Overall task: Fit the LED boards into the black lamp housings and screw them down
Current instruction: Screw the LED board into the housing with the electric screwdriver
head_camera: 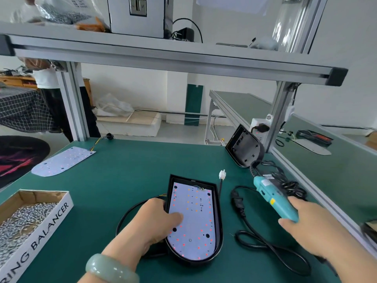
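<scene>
A black lamp housing (219, 217) lies in front of me on the green mat with a white LED board (195, 219) seated inside it. My left hand (151, 223) grips the housing's left wall, thumb pressing on the board. My right hand (314, 231) holds a teal electric screwdriver (273, 198) to the right of the housing, tip pointing away from me. A second LED board (61, 161) lies at the far left of the mat. Another black housing (243, 149), with no board in it, leans at the back right.
A cardboard box of screws (26, 219) sits at the near left. Black power cables (265, 244) loop between the housing and my right hand. A white connector (222, 174) sticks up behind the housing. An aluminium frame and shelf (163, 56) cross overhead; a person stands far left.
</scene>
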The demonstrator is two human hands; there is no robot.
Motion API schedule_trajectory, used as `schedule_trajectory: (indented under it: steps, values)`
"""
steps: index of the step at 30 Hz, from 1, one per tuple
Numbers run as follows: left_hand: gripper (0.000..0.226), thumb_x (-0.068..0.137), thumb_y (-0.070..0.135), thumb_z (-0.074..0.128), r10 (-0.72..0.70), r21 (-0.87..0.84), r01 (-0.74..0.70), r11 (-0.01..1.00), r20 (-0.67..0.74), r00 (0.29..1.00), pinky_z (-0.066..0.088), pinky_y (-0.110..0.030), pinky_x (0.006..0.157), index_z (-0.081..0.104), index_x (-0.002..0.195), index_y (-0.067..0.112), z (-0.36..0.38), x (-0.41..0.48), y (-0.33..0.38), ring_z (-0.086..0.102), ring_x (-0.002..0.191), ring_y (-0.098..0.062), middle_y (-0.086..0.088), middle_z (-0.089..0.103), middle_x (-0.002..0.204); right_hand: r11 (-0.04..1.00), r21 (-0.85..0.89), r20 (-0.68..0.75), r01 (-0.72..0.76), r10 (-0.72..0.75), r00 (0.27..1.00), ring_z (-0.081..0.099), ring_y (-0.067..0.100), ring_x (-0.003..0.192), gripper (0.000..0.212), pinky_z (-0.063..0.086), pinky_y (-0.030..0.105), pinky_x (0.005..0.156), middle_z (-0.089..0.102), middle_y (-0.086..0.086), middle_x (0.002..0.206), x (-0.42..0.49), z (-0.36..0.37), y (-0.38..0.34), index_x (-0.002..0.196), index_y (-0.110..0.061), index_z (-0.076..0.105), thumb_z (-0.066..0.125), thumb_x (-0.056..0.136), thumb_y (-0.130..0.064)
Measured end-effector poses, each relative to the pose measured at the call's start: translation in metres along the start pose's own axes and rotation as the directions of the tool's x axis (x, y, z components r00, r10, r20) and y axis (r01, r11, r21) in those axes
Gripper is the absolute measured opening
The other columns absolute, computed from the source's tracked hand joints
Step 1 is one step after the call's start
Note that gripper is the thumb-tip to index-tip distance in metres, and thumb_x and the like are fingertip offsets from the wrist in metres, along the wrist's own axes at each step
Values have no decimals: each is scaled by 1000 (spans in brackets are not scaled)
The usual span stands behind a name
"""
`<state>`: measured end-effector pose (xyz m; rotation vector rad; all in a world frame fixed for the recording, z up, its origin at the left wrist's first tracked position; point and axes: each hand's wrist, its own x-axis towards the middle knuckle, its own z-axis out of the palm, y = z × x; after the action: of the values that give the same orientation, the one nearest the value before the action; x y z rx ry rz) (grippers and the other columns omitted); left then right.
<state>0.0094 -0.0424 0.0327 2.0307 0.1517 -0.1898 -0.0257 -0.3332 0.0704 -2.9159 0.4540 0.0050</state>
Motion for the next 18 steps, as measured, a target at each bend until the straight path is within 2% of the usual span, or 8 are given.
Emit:
schedule_trajectory:
  steps: [4,6,7,8,10,13,15,18]
  values:
    - [14,81,21,62,27,58,-26,998,-21,999,37,-15,45,66,74,9,-1,0,-1,51,50,-15,1,66,62,995,-101,35,-17,21,999,55,14,84,53,45,24,71,46,-1,108,-5,16,-2,136,-31,40,59,89,-46]
    - [24,82,31,62,78,170,-63,983,-83,994,35,-21,48,59,67,12,-2,-1,-1,47,50,-15,5,59,56,983,-184,-46,-12,3,999,51,19,104,52,46,28,87,46,2,118,-5,15,-12,132,-25,46,55,89,-53]
    - [29,83,36,61,105,226,-77,971,-114,988,33,-23,48,55,64,14,-3,-1,-1,44,50,-15,6,53,53,985,-170,-114,5,-25,993,50,19,108,48,45,28,89,48,1,120,-7,13,-20,128,-24,49,53,90,-52]
    - [33,83,40,60,124,265,-85,960,-134,983,32,-24,48,52,63,15,-3,-2,-1,42,50,-15,7,49,51,994,-99,-188,44,-62,980,52,18,106,41,45,28,86,53,-1,119,-10,11,-31,124,-23,54,52,92,-48]
    - [36,85,42,58,134,300,-84,950,-152,979,30,-26,48,48,64,14,-3,-1,-1,40,51,-16,6,45,52,986,54,-268,158,-138,953,60,15,89,18,45,27,72,65,-6,99,-17,9,-54,100,-25,63,51,94,-38]
    - [34,89,39,55,109,314,-55,948,-156,982,30,-27,51,47,71,11,-3,0,-5,39,56,-19,1,46,61,961,164,-116,221,-204,972,56,20,69,29,40,28,55,58,-2,70,-9,16,-83,67,-18,48,44,96,-21]
    - [31,91,35,54,83,290,-38,956,-144,986,31,-27,53,49,74,10,-3,1,-7,40,58,-20,0,48,64,968,137,-59,209,-203,978,48,24,71,34,32,27,52,48,1,68,5,22,-101,64,-17,35,41,97,-16]
    - [29,92,31,52,56,258,-19,966,-138,989,31,-28,54,48,73,9,-5,2,-9,40,58,-21,-1,48,65,983,47,-137,179,-171,976,60,30,89,18,36,28,65,63,8,92,22,31,-122,85,-14,55,45,98,-22]
